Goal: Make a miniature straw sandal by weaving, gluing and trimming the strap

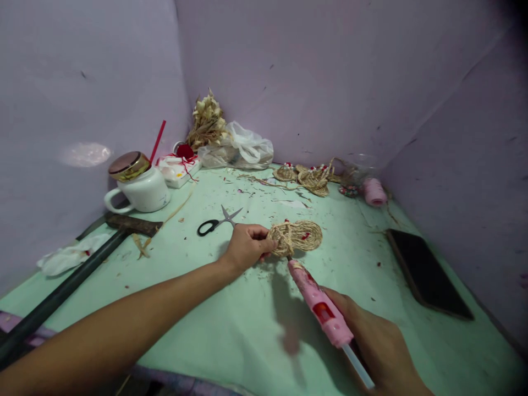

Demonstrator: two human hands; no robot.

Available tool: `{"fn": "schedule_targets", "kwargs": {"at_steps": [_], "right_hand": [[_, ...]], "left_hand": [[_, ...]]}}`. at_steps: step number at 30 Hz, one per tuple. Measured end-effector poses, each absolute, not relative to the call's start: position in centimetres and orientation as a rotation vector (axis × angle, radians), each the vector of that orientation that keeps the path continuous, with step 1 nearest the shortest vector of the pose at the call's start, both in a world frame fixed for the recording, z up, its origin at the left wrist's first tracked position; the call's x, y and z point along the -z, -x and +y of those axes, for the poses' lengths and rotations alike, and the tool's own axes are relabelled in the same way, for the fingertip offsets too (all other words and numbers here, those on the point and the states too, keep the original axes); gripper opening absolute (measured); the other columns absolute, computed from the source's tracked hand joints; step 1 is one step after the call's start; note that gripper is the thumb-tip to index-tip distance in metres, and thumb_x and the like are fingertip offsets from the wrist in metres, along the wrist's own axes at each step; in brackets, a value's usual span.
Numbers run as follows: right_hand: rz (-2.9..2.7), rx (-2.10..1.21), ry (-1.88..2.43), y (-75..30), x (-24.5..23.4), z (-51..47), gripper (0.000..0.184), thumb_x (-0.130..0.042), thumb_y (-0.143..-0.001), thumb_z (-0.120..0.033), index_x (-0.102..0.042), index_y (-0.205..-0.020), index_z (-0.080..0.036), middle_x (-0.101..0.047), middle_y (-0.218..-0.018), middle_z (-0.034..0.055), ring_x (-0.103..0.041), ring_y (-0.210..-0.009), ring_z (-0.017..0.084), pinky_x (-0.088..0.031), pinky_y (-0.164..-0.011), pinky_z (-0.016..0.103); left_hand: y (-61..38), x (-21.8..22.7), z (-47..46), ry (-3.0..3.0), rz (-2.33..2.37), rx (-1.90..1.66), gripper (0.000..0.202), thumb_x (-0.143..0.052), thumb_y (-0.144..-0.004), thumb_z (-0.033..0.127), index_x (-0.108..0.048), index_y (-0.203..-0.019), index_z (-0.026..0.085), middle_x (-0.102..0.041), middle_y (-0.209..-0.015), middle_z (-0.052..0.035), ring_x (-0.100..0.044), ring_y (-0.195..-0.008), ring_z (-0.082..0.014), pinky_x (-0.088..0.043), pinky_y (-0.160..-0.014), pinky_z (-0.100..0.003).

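Note:
A small slipper-shaped piece of coiled, braided twine (310,235) with a red bit on its surface is held above the green tabletop. My left hand (248,247) pinches its left end between thumb and fingers. My right hand (371,335) is wrapped around a pink glue gun (315,300), with a clear glue stick (358,366) poking out of its back end. The gun's nozzle meets the lower edge of the twine piece near its middle; whether it touches cannot be made out. Black-handled scissors (218,221) lie spread just beyond my left hand.
A hammer (82,280) lies along the left, near a white lidded mug (148,190). Behind are a plastic bag (247,147), dried husks (206,118) and finished-looking twine pieces (313,179). On the right are a pink spool (374,192) and a phone (427,272).

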State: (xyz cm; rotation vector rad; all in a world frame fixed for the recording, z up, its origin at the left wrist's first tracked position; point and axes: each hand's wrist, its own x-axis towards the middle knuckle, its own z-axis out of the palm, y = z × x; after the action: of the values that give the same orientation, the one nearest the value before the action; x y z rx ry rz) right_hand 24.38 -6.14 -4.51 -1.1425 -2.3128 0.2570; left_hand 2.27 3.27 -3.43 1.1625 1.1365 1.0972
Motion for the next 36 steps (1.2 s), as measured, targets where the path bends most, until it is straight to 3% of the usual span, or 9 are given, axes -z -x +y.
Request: {"fn": "schedule_targets", "kwargs": {"at_steps": [11, 22, 25, 27, 29, 31, 34, 36], "right_hand": [[-2.463, 0.178, 1.235, -23.6, 5.5, -6.5, 0.049, -0.041, -0.078, -0.018, -0.035, -0.126, -0.016, -0.067, -0.104, 0.0099, -0.068, -0.074, 0.021, -0.054, -0.054, 0.028], [-2.332, -0.154, 1.162, -23.8, 4.2, -6.6, 0.054, -0.049, -0.074, -0.017, -0.037, -0.126, -0.024, -0.069, -0.1, 0.005, -0.068, -0.07, 0.019, -0.051, -0.052, 0.023], [-2.141, -0.279, 1.245, -25.0, 4.8, -7.1, 0.044, -0.054, -0.071, -0.022, -0.052, -0.114, -0.032, -0.071, -0.086, -0.0002, -0.067, -0.062, 0.02, -0.05, -0.051, 0.025], [-1.963, -0.311, 1.348, -25.8, 4.9, -7.2, 0.029, -0.053, -0.073, -0.029, -0.059, -0.101, -0.034, -0.07, -0.083, 0.0013, -0.066, -0.065, 0.022, -0.05, -0.052, 0.028], [-1.763, -0.271, 1.417, -26.3, 4.6, -6.4, 0.019, -0.047, -0.08, -0.034, -0.059, -0.094, -0.031, -0.068, -0.084, 0.005, -0.064, -0.07, 0.024, -0.05, -0.053, 0.031], [-1.478, -0.34, 1.476, -26.6, 4.0, -4.4, 0.019, -0.043, -0.084, -0.036, -0.058, -0.09, -0.025, -0.063, -0.072, 0.0036, -0.06, -0.06, 0.019, -0.047, -0.048, 0.028], [-1.162, -0.585, 1.46, -26.8, 3.3, 0.5, 0.022, -0.051, -0.078, -0.042, -0.057, -0.076, -0.02, -0.057, -0.06, -0.0001, -0.054, -0.051, 0.014, -0.043, -0.047, 0.026], [-1.075, -0.667, 1.561, -27.2, 3.3, 3.9, 0.019, -0.048, -0.077, -0.036, -0.055, -0.071, -0.02, -0.057, -0.057, 0.0006, -0.054, -0.047, 0.014, -0.044, -0.046, 0.027]], "left_hand": [[-2.5, 3.2, 2.9, -1.219, 1.172, -1.126, 0.008, -0.062, -0.056, 0.018, -0.062, -0.055, 0.01, -0.05, -0.041, 0.004, -0.039, -0.037, -0.0052, -0.029, -0.037, -0.019], [-2.1, 4.0, 4.1, -1.097, 1.228, -1.146, 0.011, -0.064, -0.057, 0.022, -0.06, -0.057, 0.012, -0.052, -0.042, 0.0029, -0.043, -0.036, -0.0073, -0.035, -0.035, -0.019], [-1.9, 4.1, 4.3, -1.085, 1.235, -1.142, 0.01, -0.064, -0.057, 0.022, -0.06, -0.057, 0.012, -0.052, -0.042, 0.0029, -0.042, -0.036, -0.0068, -0.033, -0.034, -0.019], [-1.9, 4.0, 4.2, -1.093, 1.241, -1.138, 0.01, -0.064, -0.057, 0.021, -0.061, -0.058, 0.012, -0.051, -0.042, 0.0032, -0.041, -0.036, -0.0066, -0.032, -0.034, -0.019], [-1.9, 3.9, 4.0, -1.119, 1.241, -1.133, 0.009, -0.065, -0.056, 0.019, -0.063, -0.059, 0.011, -0.052, -0.043, 0.0035, -0.04, -0.036, -0.006, -0.031, -0.035, -0.018], [-2.0, 3.7, 3.8, -1.162, 1.232, -1.126, 0.009, -0.065, -0.055, 0.016, -0.066, -0.062, 0.011, -0.053, -0.044, 0.0037, -0.039, -0.037, -0.0054, -0.031, -0.036, -0.018], [-2.1, 3.6, 3.6, -1.237, 1.213, -1.121, 0.01, -0.065, -0.054, 0.012, -0.068, -0.063, 0.012, -0.056, -0.048, 0.0033, -0.044, -0.043, -0.0065, -0.035, -0.042, -0.018], [-2.1, 3.5, 3.5, -1.283, 1.207, -1.12, 0.009, -0.065, -0.053, 0.01, -0.068, -0.062, 0.012, -0.059, -0.052, 0.0021, -0.048, -0.049, -0.0079, -0.038, -0.048, -0.019]]}}
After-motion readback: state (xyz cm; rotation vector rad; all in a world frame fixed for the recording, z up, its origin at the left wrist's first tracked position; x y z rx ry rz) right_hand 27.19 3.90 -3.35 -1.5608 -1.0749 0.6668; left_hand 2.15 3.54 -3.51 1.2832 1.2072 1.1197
